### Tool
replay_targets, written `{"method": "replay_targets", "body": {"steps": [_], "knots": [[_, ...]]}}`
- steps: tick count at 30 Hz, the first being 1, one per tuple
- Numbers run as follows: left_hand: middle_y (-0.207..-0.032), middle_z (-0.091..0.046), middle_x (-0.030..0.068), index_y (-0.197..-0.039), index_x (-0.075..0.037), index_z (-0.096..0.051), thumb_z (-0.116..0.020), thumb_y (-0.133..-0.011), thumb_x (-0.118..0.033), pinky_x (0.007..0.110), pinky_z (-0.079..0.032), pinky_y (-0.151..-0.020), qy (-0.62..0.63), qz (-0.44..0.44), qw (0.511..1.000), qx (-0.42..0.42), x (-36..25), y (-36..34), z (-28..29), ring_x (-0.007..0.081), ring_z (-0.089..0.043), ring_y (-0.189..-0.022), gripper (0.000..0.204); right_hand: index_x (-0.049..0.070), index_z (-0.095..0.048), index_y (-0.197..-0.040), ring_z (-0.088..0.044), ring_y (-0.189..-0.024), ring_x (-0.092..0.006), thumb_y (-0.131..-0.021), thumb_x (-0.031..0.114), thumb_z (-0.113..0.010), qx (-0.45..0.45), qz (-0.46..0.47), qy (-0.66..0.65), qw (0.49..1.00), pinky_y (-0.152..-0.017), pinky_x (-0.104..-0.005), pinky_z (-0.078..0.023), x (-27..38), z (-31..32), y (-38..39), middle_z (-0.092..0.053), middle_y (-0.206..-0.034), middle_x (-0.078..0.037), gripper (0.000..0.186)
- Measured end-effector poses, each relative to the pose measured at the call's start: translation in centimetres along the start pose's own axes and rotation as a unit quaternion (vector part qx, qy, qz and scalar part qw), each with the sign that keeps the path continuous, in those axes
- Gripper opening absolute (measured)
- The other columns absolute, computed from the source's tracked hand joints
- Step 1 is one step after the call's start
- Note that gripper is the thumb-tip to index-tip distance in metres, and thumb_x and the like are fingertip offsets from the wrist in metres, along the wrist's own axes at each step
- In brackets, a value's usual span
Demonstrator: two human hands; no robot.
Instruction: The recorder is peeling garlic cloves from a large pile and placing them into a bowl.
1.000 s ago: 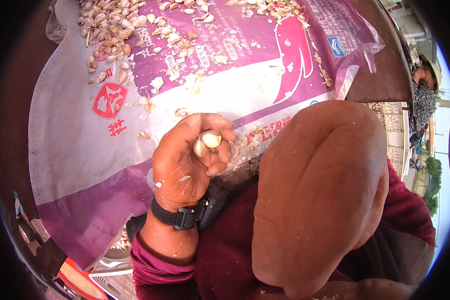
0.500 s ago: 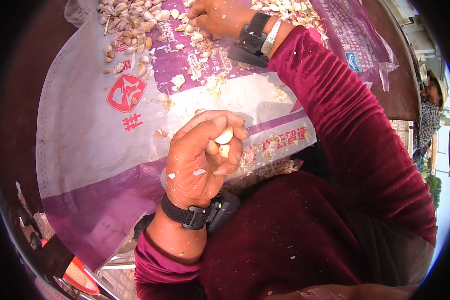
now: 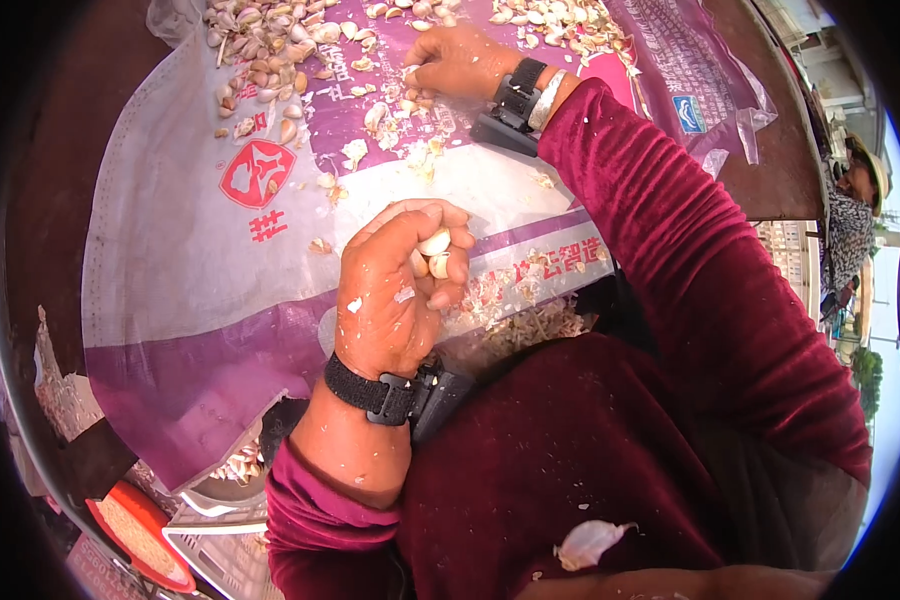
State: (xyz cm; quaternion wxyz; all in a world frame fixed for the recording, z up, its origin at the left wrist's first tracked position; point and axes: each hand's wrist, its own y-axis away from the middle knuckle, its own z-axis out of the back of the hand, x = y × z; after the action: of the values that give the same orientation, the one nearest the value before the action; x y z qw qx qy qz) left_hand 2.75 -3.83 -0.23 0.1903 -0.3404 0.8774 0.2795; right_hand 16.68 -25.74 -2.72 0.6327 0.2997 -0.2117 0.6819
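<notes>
My left hand [image 3: 395,290] is curled shut around a few peeled garlic cloves [image 3: 434,252], held close to my body above the purple and white woven sack [image 3: 180,260] spread on the table. My right hand [image 3: 460,62] reaches far forward and pinches at loose garlic cloves and skins [image 3: 390,110] lying on the sack. A heap of unpeeled cloves [image 3: 260,45] lies at the far left of the sack, another scatter [image 3: 555,20] at the far right. Both wrists wear black straps.
Garlic skins litter the sack's near edge [image 3: 515,320] and my dark red clothing [image 3: 590,540]. An orange-rimmed dish [image 3: 135,530] and a metal bowl [image 3: 235,480] sit low at the left. Another person [image 3: 855,215] stands at the far right beyond the brown table [image 3: 770,150].
My right arm, which was close under the camera, has stretched out to the far cloves. My left hand stays shut on its cloves and has hardly shifted.
</notes>
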Motion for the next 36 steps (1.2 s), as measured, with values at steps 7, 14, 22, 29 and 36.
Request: {"method": "replay_targets", "body": {"steps": [7, 14, 22, 29, 36], "knots": [[-0.079, -0.059, 0.0084, -0.092, 0.001, -0.057, -0.048, -0.09, -0.016, 0.021, -0.035, -0.044, -0.03, 0.003, 0.999, -0.017, 0.6, -1.1, 0.4, 0.0124, -0.052, -0.061, 0.019, 0.001, -0.062, -0.095, -0.057, -0.053, -0.0091, -0.086, 0.021, -0.062, 0.013, -0.1, -0.148, 0.984, -0.049, -0.0244, -0.046, 0.7, 1.3, 3.1, -0.067, -0.075, -0.006, 0.022], [-0.078, -0.059, 0.0089, -0.094, 0.002, -0.057, -0.049, -0.09, -0.016, 0.021, -0.035, -0.044, -0.056, 0.0, 0.998, -0.029, 1.0, -1.5, 0.4, 0.0127, -0.052, -0.06, 0.02, 0.0, -0.058, -0.093, -0.063, -0.056, -0.0146, -0.089, 0.022, -0.061, 0.035, -0.061, -0.362, 0.93, -0.047, -0.0225, -0.049, -2.2, 1.2, 4.9, -0.066, -0.073, -0.012, 0.022], [-0.076, -0.058, 0.0088, -0.096, 0.002, -0.055, -0.046, -0.093, -0.024, 0.021, -0.034, -0.043, -0.057, 0.012, 0.998, -0.007, 1.2, -1.8, 0.3, 0.0126, -0.051, -0.058, 0.027, 0.002, -0.061, -0.094, -0.058, -0.057, -0.0102, -0.085, 0.018, -0.066, 0.042, -0.01, -0.332, 0.942, -0.053, -0.0235, -0.046, 3.4, 1.3, 12.0, -0.064, -0.074, -0.006, 0.019], [-0.072, -0.058, 0.0082, -0.089, -0.002, -0.055, -0.043, -0.093, -0.035, 0.024, -0.033, -0.042, 0.041, 0.055, 0.997, 0.037, 1.5, -1.1, 0.4, 0.0143, -0.052, -0.056, 0.036, 0.003, -0.064, -0.09, -0.054, -0.054, -0.0075, -0.083, 0.016, -0.069, 0.141, 0.04, -0.163, 0.976, -0.048, -0.0209, -0.042, 8.7, 0.6, 15.7, -0.063, -0.074, -0.004, 0.016], [-0.081, -0.057, 0.012, -0.097, 0.006, -0.055, -0.047, -0.091, -0.015, 0.021, -0.038, -0.042, 0.065, 0.051, 0.992, 0.093, 1.4, -0.9, 1.3, 0.0134, -0.05, -0.061, 0.024, 0.004, -0.066, -0.098, -0.059, -0.059, -0.0124, -0.087, 0.014, -0.063, -0.042, 0.134, 0.017, 0.99, -0.053, -0.0268, -0.048, 6.0, -0.8, 7.6, -0.063, -0.074, -0.006, 0.015]]}}
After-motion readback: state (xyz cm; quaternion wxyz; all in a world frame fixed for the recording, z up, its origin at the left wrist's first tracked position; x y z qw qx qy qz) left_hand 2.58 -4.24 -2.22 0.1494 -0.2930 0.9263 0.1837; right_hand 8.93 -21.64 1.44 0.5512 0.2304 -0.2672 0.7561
